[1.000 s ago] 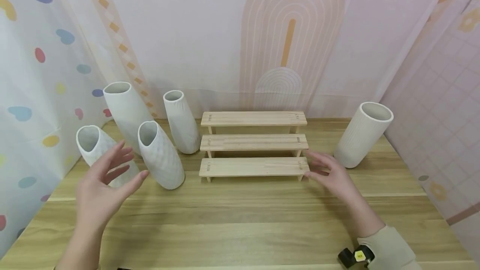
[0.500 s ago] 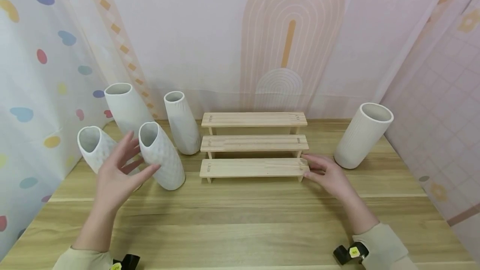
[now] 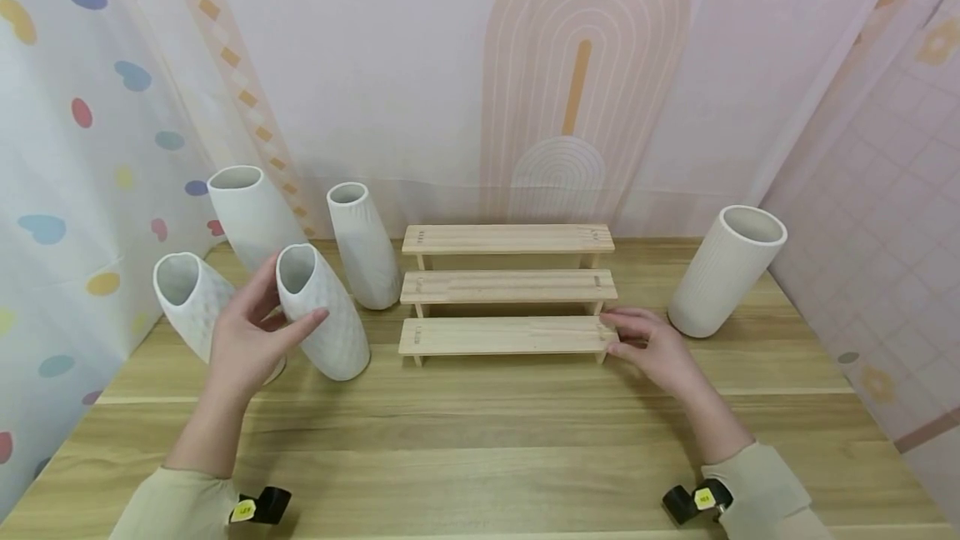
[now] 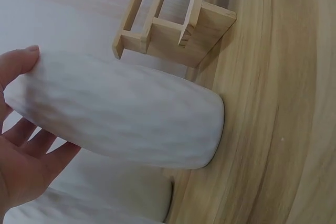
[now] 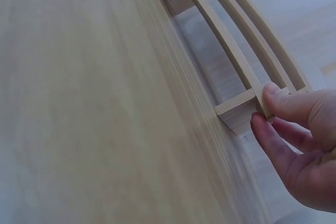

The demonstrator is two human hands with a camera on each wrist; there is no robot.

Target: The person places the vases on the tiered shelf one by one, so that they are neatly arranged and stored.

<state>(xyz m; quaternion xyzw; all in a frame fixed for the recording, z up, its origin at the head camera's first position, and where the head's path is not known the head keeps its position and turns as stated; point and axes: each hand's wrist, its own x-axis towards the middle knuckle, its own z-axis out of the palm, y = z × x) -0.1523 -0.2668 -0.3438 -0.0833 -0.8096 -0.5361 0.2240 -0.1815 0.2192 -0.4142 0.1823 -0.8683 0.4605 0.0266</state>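
Note:
My left hand (image 3: 251, 340) is around the upper part of a white dimpled vase (image 3: 333, 332), which stands upright on the table. In the left wrist view the thumb lies on one side of this vase and the other fingers on the opposite side. At the stand's right end, my right hand (image 3: 654, 350) pinches the lowest board of a three-tier wooden stand (image 3: 510, 335). The right wrist view shows the thumb (image 5: 278, 100) on top of the board's end and fingertips below it.
Three other white vases stand at the left: a dimpled one (image 3: 191, 302), a wide one (image 3: 255, 219) and a slim one (image 3: 365, 248). A ribbed white vase (image 3: 723, 273) stands right of the stand. Patterned curtains (image 3: 375, 65) hang behind the wooden table (image 3: 480, 457).
My left hand has moved right and closed in around the dimpled vase. My right hand has shifted slightly left onto the stand's lowest board. The vases and stand have stayed in place.

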